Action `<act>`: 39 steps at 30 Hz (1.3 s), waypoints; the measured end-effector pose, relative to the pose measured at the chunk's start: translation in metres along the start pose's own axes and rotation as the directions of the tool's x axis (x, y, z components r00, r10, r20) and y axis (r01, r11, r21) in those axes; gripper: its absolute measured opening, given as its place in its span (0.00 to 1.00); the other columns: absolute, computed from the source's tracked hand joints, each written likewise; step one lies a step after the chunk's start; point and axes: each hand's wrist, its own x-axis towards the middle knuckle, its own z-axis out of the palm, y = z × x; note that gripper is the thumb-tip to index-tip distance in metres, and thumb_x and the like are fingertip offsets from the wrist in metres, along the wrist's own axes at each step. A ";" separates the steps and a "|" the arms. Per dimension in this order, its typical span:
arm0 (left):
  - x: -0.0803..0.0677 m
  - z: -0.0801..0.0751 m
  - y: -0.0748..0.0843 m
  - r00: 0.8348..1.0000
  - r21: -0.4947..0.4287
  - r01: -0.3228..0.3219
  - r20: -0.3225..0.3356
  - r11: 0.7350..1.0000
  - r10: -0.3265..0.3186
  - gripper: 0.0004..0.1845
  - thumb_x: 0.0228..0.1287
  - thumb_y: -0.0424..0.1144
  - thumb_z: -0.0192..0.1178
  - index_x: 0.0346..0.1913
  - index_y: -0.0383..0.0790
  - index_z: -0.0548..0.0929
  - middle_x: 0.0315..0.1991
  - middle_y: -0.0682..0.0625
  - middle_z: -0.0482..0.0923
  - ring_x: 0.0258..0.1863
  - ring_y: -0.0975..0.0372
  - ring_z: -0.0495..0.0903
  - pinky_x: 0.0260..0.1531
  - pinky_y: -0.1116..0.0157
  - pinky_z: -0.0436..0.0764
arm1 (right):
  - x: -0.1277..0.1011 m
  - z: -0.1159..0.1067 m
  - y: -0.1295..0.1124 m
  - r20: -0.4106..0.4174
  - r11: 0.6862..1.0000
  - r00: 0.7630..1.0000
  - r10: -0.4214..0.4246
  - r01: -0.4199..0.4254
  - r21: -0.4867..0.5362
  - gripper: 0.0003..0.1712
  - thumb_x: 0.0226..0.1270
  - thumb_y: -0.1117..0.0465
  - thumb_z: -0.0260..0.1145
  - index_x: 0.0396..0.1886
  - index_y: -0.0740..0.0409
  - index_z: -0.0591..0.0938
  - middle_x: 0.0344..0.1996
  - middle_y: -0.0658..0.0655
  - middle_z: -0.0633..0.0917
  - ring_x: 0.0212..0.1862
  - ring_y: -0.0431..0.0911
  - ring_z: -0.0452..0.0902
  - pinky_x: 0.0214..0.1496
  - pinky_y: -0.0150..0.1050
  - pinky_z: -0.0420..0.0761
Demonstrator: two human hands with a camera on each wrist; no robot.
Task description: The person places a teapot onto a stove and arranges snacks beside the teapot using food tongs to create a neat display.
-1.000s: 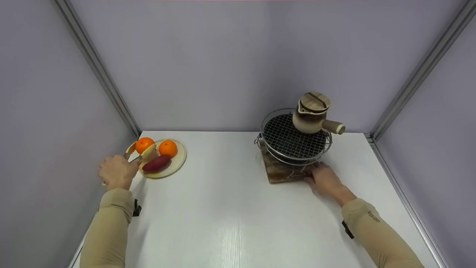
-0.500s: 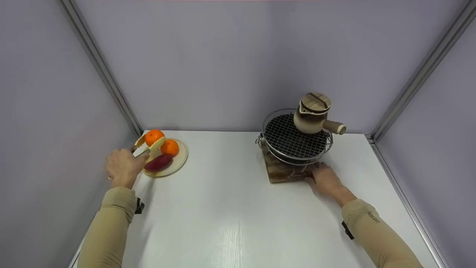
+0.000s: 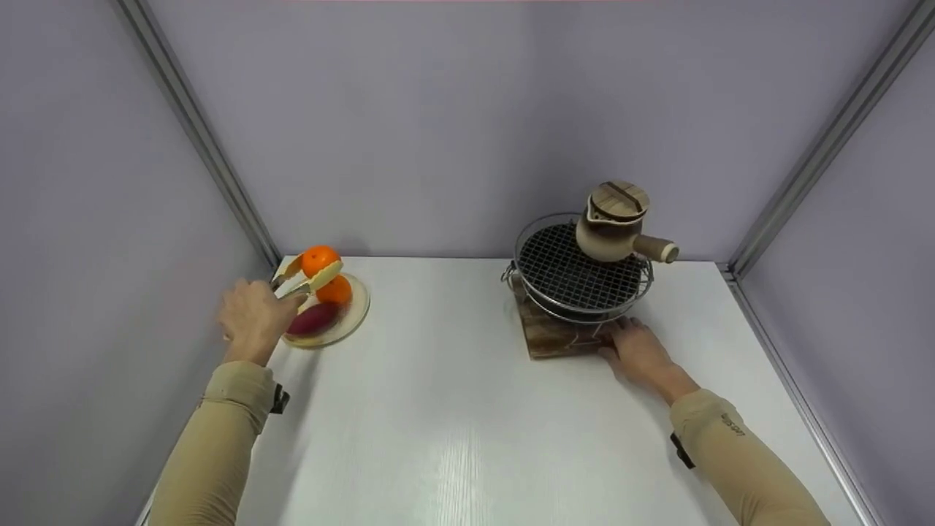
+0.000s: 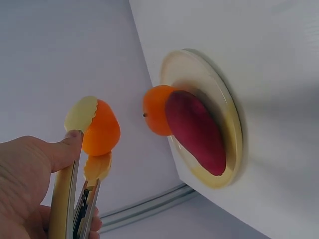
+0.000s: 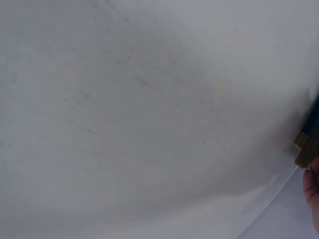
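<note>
My left hand (image 3: 256, 315) grips metal tongs (image 4: 62, 199) with pale, scalloped tips. Pinched between those tips is an orange (image 4: 102, 129), raised above the plate. Below it, a cream plate (image 3: 359, 307) carries a second orange (image 4: 157, 109) and a purple-red sweet potato (image 4: 194, 129). On the other side, my right hand (image 3: 641, 356) holds the right front corner of a wooden board (image 3: 546, 340), thumb at the front edge and fingers along the side. In the right wrist view only the fingertips (image 5: 310, 186) show, at the board's corner.
A round wire-mesh grill (image 3: 566, 274) stands on the board. On its back right sits a brown-and-cream side-handled pot (image 3: 605, 237) with a wooden lid, its handle pointing right. Grey-lilac walls (image 3: 438, 131) enclose the white table (image 3: 438, 394) at the back and sides.
My left hand has moved up and to the right, lifting the orange in the tongs away from the plate's other fruit. My right hand stays at the board.
</note>
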 end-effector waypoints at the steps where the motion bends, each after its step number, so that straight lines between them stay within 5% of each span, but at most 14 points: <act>1: 0.000 0.000 0.002 1.000 0.004 -0.004 -0.001 1.000 0.004 0.35 0.69 0.66 0.70 0.34 0.30 0.82 0.44 0.33 0.75 0.44 0.38 0.77 0.37 0.45 0.78 | 0.000 -0.001 0.000 0.004 1.000 1.000 0.007 -0.007 0.007 0.27 0.81 0.55 0.73 0.68 0.69 0.81 0.63 0.73 0.85 0.61 0.69 0.82 0.67 0.65 0.83; 21: -0.002 -0.005 0.037 0.997 -0.001 -0.069 -0.045 0.998 0.069 0.37 0.67 0.67 0.72 0.39 0.29 0.81 0.44 0.33 0.76 0.45 0.38 0.78 0.40 0.42 0.80 | 0.003 0.001 -0.002 -0.063 1.000 0.998 -0.026 0.026 -0.001 0.27 0.77 0.57 0.77 0.66 0.70 0.82 0.60 0.73 0.86 0.61 0.68 0.85 0.70 0.64 0.82; 39: -0.009 -0.010 0.064 0.991 -0.004 -0.128 -0.025 0.992 0.128 0.38 0.70 0.68 0.70 0.43 0.28 0.82 0.43 0.36 0.75 0.42 0.43 0.75 0.35 0.51 0.76 | 0.000 0.004 -0.001 -0.072 1.000 0.997 -0.019 0.020 0.021 0.23 0.76 0.58 0.77 0.61 0.69 0.84 0.58 0.72 0.87 0.57 0.67 0.84 0.64 0.64 0.84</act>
